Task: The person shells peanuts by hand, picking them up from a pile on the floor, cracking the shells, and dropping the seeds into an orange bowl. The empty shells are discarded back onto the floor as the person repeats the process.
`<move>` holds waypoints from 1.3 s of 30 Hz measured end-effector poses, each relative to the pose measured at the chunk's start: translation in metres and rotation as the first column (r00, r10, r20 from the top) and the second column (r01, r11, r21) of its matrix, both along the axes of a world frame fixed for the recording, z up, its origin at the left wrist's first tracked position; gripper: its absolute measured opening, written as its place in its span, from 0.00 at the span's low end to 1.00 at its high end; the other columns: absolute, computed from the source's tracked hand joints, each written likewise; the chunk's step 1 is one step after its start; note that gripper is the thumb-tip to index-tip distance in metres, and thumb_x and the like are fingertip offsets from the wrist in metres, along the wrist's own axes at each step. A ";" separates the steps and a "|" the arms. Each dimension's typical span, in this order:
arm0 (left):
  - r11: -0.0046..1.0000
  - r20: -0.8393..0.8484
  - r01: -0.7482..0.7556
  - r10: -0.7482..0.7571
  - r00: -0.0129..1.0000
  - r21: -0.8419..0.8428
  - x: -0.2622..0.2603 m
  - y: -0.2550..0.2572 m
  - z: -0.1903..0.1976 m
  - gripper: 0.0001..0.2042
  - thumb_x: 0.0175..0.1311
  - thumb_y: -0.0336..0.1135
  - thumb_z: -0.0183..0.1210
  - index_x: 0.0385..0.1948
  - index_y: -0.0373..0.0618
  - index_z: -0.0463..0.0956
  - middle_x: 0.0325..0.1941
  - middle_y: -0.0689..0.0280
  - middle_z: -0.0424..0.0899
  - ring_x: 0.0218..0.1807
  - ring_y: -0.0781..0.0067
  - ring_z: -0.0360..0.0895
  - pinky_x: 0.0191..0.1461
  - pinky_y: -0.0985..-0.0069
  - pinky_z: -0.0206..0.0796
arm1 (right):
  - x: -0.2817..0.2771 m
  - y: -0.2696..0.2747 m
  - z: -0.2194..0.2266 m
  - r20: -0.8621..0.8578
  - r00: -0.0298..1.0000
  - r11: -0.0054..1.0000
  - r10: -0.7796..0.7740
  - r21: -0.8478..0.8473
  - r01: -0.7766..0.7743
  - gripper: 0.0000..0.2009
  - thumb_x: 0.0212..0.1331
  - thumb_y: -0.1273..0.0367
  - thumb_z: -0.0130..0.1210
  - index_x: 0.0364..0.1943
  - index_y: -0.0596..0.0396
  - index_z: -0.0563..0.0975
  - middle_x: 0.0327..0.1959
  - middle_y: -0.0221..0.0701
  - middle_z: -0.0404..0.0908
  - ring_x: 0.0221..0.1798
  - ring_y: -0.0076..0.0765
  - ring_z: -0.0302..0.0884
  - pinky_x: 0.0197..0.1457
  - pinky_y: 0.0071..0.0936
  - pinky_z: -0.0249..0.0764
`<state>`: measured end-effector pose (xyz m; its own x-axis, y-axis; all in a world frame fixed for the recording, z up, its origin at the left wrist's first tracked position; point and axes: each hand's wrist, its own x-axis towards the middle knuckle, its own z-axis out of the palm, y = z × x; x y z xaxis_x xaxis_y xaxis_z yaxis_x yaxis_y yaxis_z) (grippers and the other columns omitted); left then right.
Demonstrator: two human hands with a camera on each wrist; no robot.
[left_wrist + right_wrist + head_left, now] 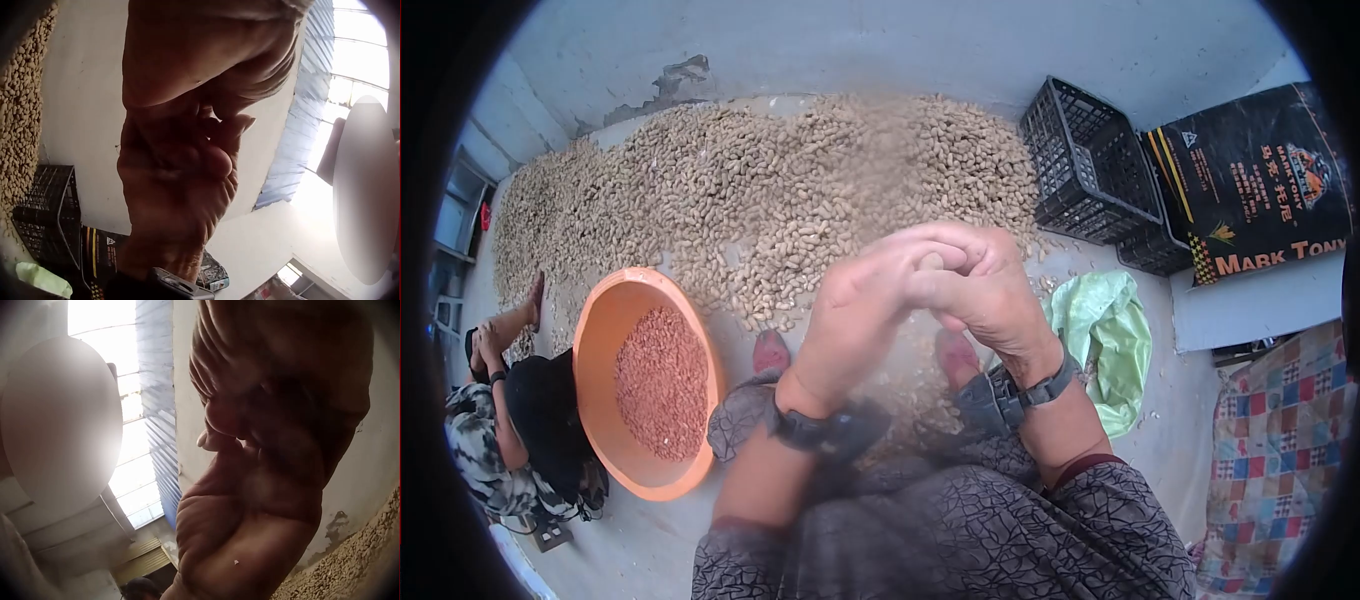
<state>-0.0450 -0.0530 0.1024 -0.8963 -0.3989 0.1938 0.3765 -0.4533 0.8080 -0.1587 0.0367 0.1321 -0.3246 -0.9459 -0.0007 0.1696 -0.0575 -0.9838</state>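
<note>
Both hands are raised together in front of the body, seen in the head view. The left hand (862, 300) meets the right hand (990, 290), their fingers bent and overlapping. A small tan tip shows between the thumbs; I cannot tell whether it is a peanut or a fingertip. In the left wrist view the left hand (200, 56) is above and the right hand (181, 181) below, thumbs tucked close. The right wrist view shows the right hand (287, 369) over the left hand (250, 519), with their inner sides in shadow. Beyond them spreads a pile of unshelled peanuts (730, 200).
An orange basin (590, 390) of red peanut kernels (660, 385) stands left, beside another seated person (475, 440). On the right are a green sack (1115, 350), black crates (1090, 170), a black printed bag (1250, 190) and a checked cloth (1270, 460). Peanuts also lie between the feet.
</note>
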 end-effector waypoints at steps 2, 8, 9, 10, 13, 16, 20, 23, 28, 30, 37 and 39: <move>1.000 0.001 0.011 -0.011 1.000 -0.009 -0.001 -0.006 -0.006 0.17 0.65 0.36 0.51 0.47 0.29 0.71 0.39 0.61 0.78 0.36 0.75 0.75 0.43 0.79 0.67 | 0.003 -0.002 -0.003 -0.104 0.993 0.998 -0.056 -0.030 0.053 0.11 0.53 0.71 0.60 0.39 0.62 0.78 0.24 0.23 0.77 0.23 0.13 0.68 0.24 0.12 0.64; 0.992 0.078 -0.097 0.092 0.993 0.074 -0.008 -0.010 -0.017 0.16 0.66 0.31 0.49 0.52 0.32 0.69 0.35 0.64 0.79 0.30 0.83 0.75 0.37 0.84 0.69 | -0.001 -0.008 -0.021 0.003 0.990 0.987 -0.139 -0.081 0.139 0.08 0.55 0.72 0.58 0.36 0.64 0.79 0.23 0.28 0.78 0.26 0.18 0.72 0.30 0.16 0.68; 0.990 0.121 -0.142 0.141 0.983 0.001 -0.009 -0.010 -0.016 0.17 0.67 0.31 0.48 0.54 0.32 0.67 0.34 0.64 0.79 0.29 0.82 0.75 0.36 0.84 0.70 | -0.002 -0.007 -0.025 0.018 0.986 0.983 -0.167 -0.074 0.168 0.08 0.56 0.72 0.56 0.34 0.65 0.79 0.23 0.30 0.78 0.25 0.20 0.73 0.29 0.17 0.69; 0.980 0.160 -0.184 0.194 0.968 -0.075 -0.010 -0.010 -0.016 0.18 0.67 0.31 0.48 0.56 0.32 0.65 0.33 0.63 0.79 0.28 0.82 0.76 0.35 0.83 0.70 | -0.004 -0.007 -0.028 0.023 0.985 0.983 -0.171 -0.062 0.172 0.08 0.56 0.72 0.56 0.34 0.65 0.79 0.23 0.30 0.78 0.25 0.20 0.73 0.29 0.17 0.69; 0.972 0.253 -0.178 0.213 0.944 -0.154 -0.015 -0.010 -0.023 0.20 0.67 0.33 0.47 0.58 0.31 0.61 0.31 0.61 0.80 0.27 0.79 0.77 0.34 0.82 0.71 | -0.015 -0.007 -0.040 0.005 0.989 0.988 -0.149 -0.047 0.149 0.08 0.56 0.72 0.55 0.33 0.65 0.79 0.24 0.32 0.79 0.27 0.23 0.75 0.32 0.18 0.71; 0.968 0.343 -0.147 0.211 0.915 -0.204 -0.012 -0.010 -0.018 0.19 0.67 0.35 0.49 0.54 0.30 0.65 0.30 0.60 0.80 0.27 0.77 0.78 0.34 0.82 0.71 | -0.030 -0.015 -0.061 -0.023 0.960 0.959 -0.280 -0.061 0.278 0.08 0.55 0.72 0.55 0.32 0.66 0.79 0.26 0.33 0.79 0.28 0.25 0.78 0.34 0.20 0.75; 0.920 0.403 -0.186 0.324 0.856 -0.345 -0.004 -0.015 -0.014 0.15 0.65 0.36 0.51 0.44 0.31 0.74 0.29 0.60 0.81 0.27 0.77 0.77 0.35 0.82 0.70 | -0.062 -0.028 -0.109 -0.078 0.961 0.950 -0.265 0.147 0.274 0.06 0.52 0.73 0.57 0.30 0.64 0.78 0.26 0.34 0.80 0.28 0.26 0.78 0.29 0.20 0.76; 0.914 0.389 -0.159 0.310 0.868 -0.374 -0.001 -0.018 -0.013 0.14 0.65 0.35 0.51 0.44 0.32 0.75 0.29 0.61 0.81 0.27 0.78 0.77 0.35 0.82 0.69 | -0.076 -0.026 -0.172 -0.205 0.963 0.884 -0.173 0.399 0.244 0.05 0.50 0.73 0.58 0.25 0.62 0.78 0.23 0.33 0.79 0.26 0.25 0.78 0.24 0.20 0.75; 0.910 0.391 -0.188 0.336 0.857 -0.369 0.003 -0.022 -0.006 0.11 0.63 0.32 0.52 0.41 0.34 0.76 0.28 0.62 0.80 0.27 0.79 0.76 0.33 0.84 0.67 | -0.102 -0.006 -0.290 -0.352 0.930 0.775 -0.104 0.557 0.298 0.08 0.48 0.72 0.57 0.17 0.60 0.76 0.18 0.34 0.77 0.24 0.25 0.77 0.24 0.25 0.74; 0.906 0.358 -0.215 0.350 0.866 -0.365 0.005 -0.022 -0.006 0.11 0.63 0.31 0.52 0.41 0.34 0.76 0.28 0.62 0.80 0.27 0.80 0.76 0.33 0.85 0.66 | -0.108 -0.002 -0.349 -0.382 0.921 0.776 -0.083 0.555 0.300 0.09 0.47 0.71 0.57 0.16 0.61 0.76 0.17 0.37 0.77 0.24 0.30 0.78 0.27 0.29 0.75; 0.610 0.350 -0.049 0.517 0.781 -0.791 0.015 -0.025 -0.001 0.10 0.58 0.29 0.54 0.39 0.35 0.76 0.23 0.64 0.79 0.24 0.77 0.76 0.29 0.82 0.66 | -0.075 0.013 -0.468 -0.754 0.280 0.705 0.594 0.656 0.270 0.08 0.51 0.69 0.49 0.27 0.54 0.81 0.30 0.41 0.81 0.34 0.48 0.80 0.41 0.42 0.75; 0.518 0.345 0.018 0.541 0.767 -0.855 0.016 -0.021 0.001 0.10 0.56 0.29 0.55 0.39 0.35 0.76 0.23 0.62 0.79 0.24 0.74 0.77 0.28 0.80 0.67 | -0.061 0.016 -0.444 -0.698 0.272 0.654 0.663 0.716 0.243 0.08 0.52 0.69 0.49 0.29 0.53 0.81 0.30 0.41 0.81 0.35 0.47 0.80 0.41 0.42 0.75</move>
